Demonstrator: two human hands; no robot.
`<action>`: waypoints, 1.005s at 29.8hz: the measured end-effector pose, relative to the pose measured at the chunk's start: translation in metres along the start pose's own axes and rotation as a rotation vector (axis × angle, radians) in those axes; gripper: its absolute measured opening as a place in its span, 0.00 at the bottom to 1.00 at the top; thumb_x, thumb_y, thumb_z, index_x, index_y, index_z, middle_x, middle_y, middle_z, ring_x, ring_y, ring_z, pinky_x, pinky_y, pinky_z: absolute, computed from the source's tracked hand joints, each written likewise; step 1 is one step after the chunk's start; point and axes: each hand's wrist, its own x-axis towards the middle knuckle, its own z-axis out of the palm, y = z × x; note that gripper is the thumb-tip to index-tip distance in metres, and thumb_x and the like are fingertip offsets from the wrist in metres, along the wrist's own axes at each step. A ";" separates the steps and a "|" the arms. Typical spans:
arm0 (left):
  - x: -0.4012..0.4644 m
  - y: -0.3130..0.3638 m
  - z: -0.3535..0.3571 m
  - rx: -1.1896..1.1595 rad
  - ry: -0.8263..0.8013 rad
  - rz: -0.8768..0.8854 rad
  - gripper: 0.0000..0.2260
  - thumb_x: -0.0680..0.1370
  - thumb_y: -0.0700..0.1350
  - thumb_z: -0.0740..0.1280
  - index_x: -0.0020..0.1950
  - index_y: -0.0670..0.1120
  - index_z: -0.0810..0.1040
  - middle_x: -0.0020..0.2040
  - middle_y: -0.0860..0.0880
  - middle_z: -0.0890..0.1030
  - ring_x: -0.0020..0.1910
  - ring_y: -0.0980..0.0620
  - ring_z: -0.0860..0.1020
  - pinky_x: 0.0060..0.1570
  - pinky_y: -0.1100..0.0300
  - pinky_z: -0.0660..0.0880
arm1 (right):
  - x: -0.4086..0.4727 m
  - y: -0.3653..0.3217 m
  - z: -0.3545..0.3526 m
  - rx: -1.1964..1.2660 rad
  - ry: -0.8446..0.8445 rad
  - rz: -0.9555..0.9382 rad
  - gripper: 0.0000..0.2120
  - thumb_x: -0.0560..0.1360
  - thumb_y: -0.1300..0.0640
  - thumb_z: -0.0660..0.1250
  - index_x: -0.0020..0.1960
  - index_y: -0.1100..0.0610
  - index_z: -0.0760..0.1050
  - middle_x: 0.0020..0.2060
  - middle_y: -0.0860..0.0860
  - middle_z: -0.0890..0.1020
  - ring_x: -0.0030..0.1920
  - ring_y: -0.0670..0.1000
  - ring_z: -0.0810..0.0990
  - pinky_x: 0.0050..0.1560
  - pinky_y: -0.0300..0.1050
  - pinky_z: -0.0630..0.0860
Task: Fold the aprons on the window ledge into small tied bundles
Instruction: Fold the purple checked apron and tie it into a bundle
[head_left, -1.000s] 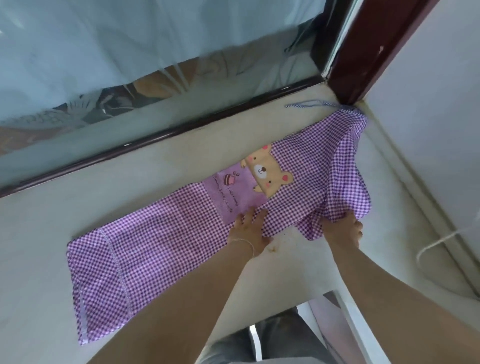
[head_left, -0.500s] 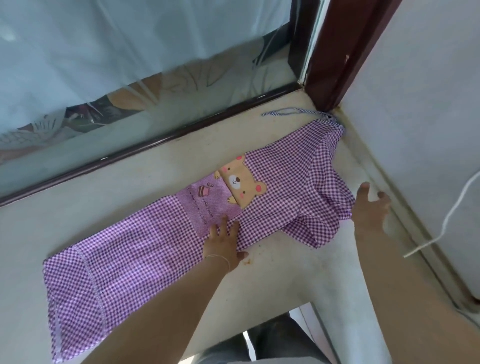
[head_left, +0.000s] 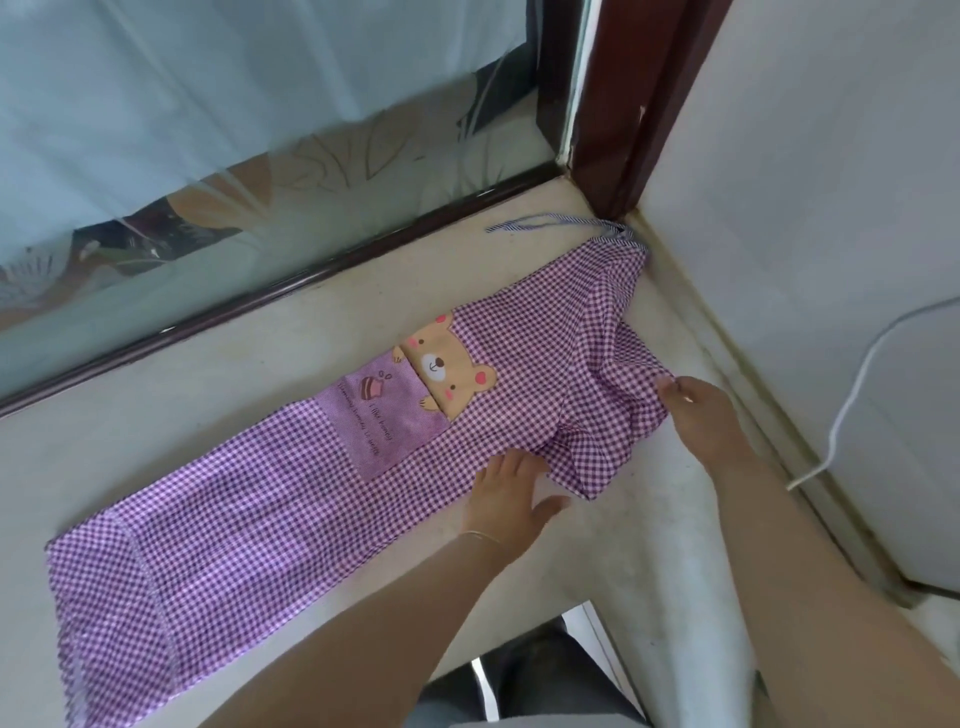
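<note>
A purple checked apron (head_left: 270, 525) with a bear patch lies as a long folded strip across the pale window ledge (head_left: 322, 312). Its striped tie string (head_left: 545, 224) trails into the far right corner. My left hand (head_left: 511, 493) presses flat on the strip's near edge, just left of a bunched flap. My right hand (head_left: 701, 415) pinches that bunched flap at its right side, with the fabric wrinkled between the two hands.
A dark window frame (head_left: 270, 296) and patterned glass border the ledge's far side. A white wall (head_left: 805, 208) closes off the right, with a white cable (head_left: 857, 374) hanging along it. The ledge's front edge drops off below my arms.
My right hand let go of the flap, swung out to the right with fingers spread, then came back and took hold of the bunched cloth again. My left hand stayed pressing on the strip.
</note>
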 end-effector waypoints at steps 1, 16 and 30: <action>0.004 0.015 0.005 -0.079 -0.125 -0.035 0.29 0.74 0.65 0.62 0.70 0.52 0.66 0.70 0.52 0.66 0.70 0.50 0.63 0.72 0.50 0.60 | 0.000 -0.004 0.000 0.010 0.026 -0.053 0.20 0.81 0.50 0.58 0.32 0.56 0.62 0.30 0.52 0.67 0.32 0.50 0.64 0.35 0.44 0.58; 0.045 0.034 -0.030 -1.380 -0.168 -0.830 0.07 0.82 0.43 0.59 0.52 0.47 0.77 0.52 0.49 0.78 0.56 0.47 0.76 0.60 0.51 0.75 | 0.009 -0.031 -0.013 0.121 -0.238 0.209 0.40 0.73 0.28 0.49 0.71 0.57 0.67 0.62 0.55 0.78 0.60 0.55 0.77 0.63 0.52 0.73; 0.038 0.029 -0.061 -1.258 -0.570 -0.872 0.12 0.82 0.40 0.57 0.63 0.35 0.72 0.44 0.43 0.77 0.41 0.51 0.75 0.36 0.64 0.77 | -0.012 -0.058 -0.011 -0.314 -0.710 -0.010 0.23 0.76 0.47 0.66 0.69 0.51 0.71 0.69 0.49 0.72 0.67 0.51 0.70 0.66 0.43 0.60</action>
